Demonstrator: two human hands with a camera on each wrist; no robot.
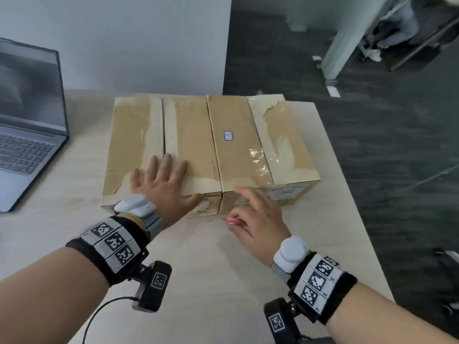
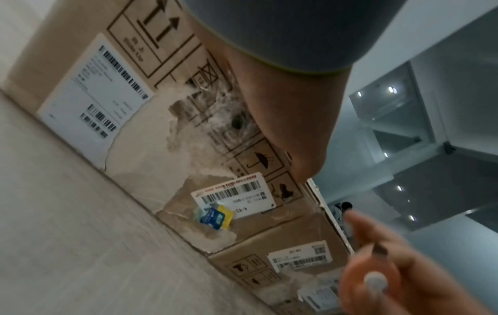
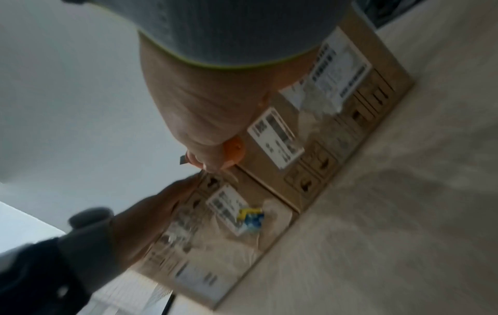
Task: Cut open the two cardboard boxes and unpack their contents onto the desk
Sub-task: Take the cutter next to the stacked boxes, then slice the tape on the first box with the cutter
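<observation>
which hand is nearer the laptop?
Left. The left hand lies flat on the left box, beside the laptop; the right hand, holding an orange cutter, is at the right box.

A pale wood-grain desk (image 1: 203,269) stands against a plain grey-white wall (image 1: 139,40). Dark carpet floor (image 1: 372,145) lies to its right, with a pale pillar (image 1: 347,40) further back. Round ceiling lights (image 2: 391,90) glow overhead.

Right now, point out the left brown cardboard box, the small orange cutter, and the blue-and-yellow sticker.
left brown cardboard box (image 1: 188,135): head view, bare top flap beyond the fingers.
small orange cutter (image 3: 235,147): right wrist view, round orange body beside the palm.
blue-and-yellow sticker (image 2: 217,216): left wrist view, its blue middle.
</observation>
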